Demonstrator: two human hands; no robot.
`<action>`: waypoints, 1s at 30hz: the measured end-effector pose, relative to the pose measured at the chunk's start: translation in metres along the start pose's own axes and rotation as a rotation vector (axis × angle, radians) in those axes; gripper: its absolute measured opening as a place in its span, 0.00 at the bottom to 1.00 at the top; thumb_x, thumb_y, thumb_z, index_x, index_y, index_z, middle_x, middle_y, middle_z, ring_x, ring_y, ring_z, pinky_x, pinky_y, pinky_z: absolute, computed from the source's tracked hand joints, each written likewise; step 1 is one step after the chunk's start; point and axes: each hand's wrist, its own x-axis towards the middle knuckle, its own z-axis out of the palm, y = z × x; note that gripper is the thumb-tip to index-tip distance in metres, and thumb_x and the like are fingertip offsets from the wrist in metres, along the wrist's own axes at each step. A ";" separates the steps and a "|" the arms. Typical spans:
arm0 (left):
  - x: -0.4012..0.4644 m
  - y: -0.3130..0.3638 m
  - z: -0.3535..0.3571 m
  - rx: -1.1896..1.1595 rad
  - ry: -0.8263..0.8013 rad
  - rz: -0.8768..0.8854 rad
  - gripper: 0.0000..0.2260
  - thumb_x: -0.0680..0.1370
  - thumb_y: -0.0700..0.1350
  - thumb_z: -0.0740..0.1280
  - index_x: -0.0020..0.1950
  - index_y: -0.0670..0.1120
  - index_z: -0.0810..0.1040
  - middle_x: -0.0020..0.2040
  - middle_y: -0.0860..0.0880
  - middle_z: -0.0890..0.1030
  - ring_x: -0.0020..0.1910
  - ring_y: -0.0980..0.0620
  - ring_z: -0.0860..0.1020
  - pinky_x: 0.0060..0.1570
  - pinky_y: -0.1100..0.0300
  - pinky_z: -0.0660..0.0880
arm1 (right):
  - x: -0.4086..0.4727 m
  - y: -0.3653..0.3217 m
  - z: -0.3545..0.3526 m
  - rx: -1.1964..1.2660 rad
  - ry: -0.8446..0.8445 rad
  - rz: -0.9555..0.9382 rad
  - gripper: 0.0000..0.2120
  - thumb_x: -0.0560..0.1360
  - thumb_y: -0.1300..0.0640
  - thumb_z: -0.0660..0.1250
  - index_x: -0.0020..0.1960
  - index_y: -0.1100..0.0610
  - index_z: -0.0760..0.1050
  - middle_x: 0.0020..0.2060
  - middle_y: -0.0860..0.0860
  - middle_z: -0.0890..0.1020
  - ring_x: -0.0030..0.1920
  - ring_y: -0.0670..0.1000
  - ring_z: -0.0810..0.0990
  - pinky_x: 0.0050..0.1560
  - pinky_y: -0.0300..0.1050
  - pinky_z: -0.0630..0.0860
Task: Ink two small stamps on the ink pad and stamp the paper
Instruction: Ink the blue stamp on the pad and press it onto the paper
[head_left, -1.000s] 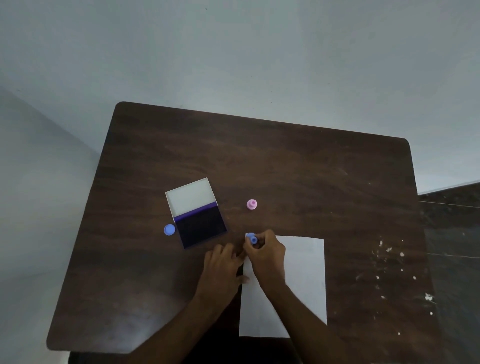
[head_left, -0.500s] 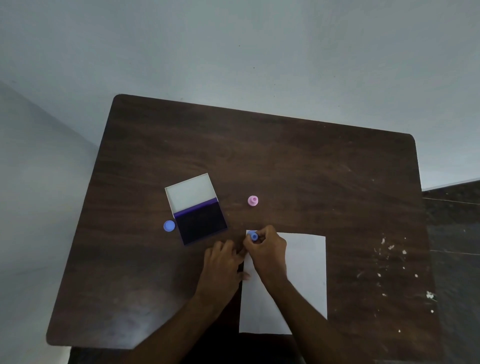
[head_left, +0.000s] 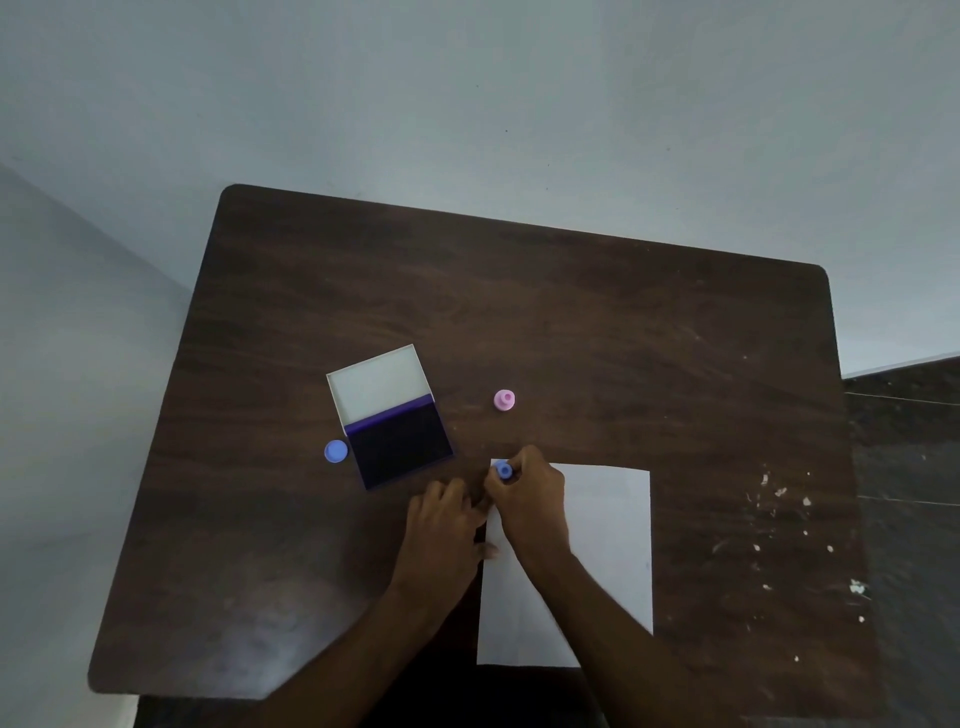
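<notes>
Right hand (head_left: 527, 501) pinching blue stamp (head_left: 503, 470) on paper (head_left: 608, 525) corner, left hand (head_left: 441, 525) flat beside it

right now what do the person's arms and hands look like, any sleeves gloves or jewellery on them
Both hands are bare: no gloves on the left hand or the right hand, and no rings or watch that the view shows. Both forearms are bare too, with no sleeve down to the bottom edge of the picture. The light is dim, so small marks cannot be told.
</notes>
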 end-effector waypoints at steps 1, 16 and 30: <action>0.000 0.000 0.000 0.000 0.001 0.000 0.28 0.74 0.63 0.65 0.71 0.55 0.67 0.67 0.51 0.73 0.64 0.50 0.69 0.66 0.55 0.61 | 0.001 -0.002 0.000 -0.006 -0.008 0.008 0.10 0.73 0.52 0.70 0.43 0.53 0.69 0.36 0.46 0.75 0.31 0.44 0.72 0.31 0.29 0.64; 0.000 0.001 -0.003 0.016 -0.075 0.012 0.33 0.76 0.64 0.61 0.77 0.57 0.52 0.69 0.48 0.68 0.66 0.48 0.66 0.68 0.55 0.60 | -0.041 0.025 -0.008 0.081 0.158 0.049 0.13 0.70 0.48 0.73 0.43 0.52 0.71 0.38 0.48 0.79 0.31 0.46 0.73 0.34 0.28 0.66; -0.009 0.001 0.002 -0.179 -0.033 0.020 0.30 0.77 0.63 0.59 0.76 0.55 0.58 0.70 0.51 0.70 0.66 0.52 0.67 0.67 0.60 0.60 | -0.040 0.016 -0.017 0.133 0.201 0.051 0.12 0.70 0.50 0.74 0.44 0.53 0.72 0.38 0.47 0.79 0.32 0.46 0.74 0.32 0.29 0.67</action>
